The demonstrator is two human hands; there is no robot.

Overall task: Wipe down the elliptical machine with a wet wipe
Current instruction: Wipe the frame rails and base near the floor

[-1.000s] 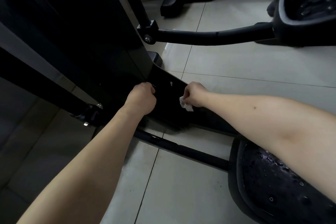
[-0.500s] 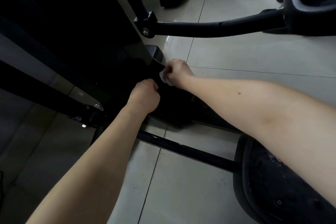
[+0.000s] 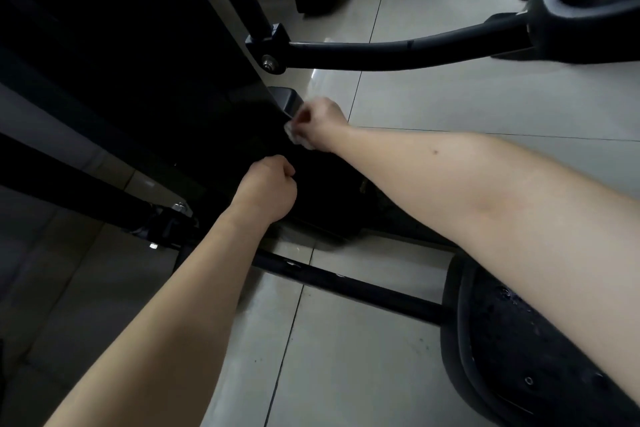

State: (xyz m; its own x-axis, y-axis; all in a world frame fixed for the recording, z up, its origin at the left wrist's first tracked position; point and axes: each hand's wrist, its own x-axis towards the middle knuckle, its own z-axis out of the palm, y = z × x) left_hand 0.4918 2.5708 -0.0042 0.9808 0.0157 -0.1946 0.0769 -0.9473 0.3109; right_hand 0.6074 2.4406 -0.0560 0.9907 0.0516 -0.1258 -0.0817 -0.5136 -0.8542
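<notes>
Both bare arms reach forward and down from the near edge. The left forearm (image 3: 166,322) runs from the near left up towards the middle, wrist straight, and ends in the left hand (image 3: 268,185), back turned up and fingers curled under into a fist. The view there is dark, so whether those fingers hold anything cannot be told. The right forearm (image 3: 485,191) comes in from the near right and stretches farther. The right hand (image 3: 320,121) lies beyond the left and a little to its right, apart from it, knuckles up, its fingers pinching a crumpled wet wipe (image 3: 294,133) that shows at its left side.
</notes>
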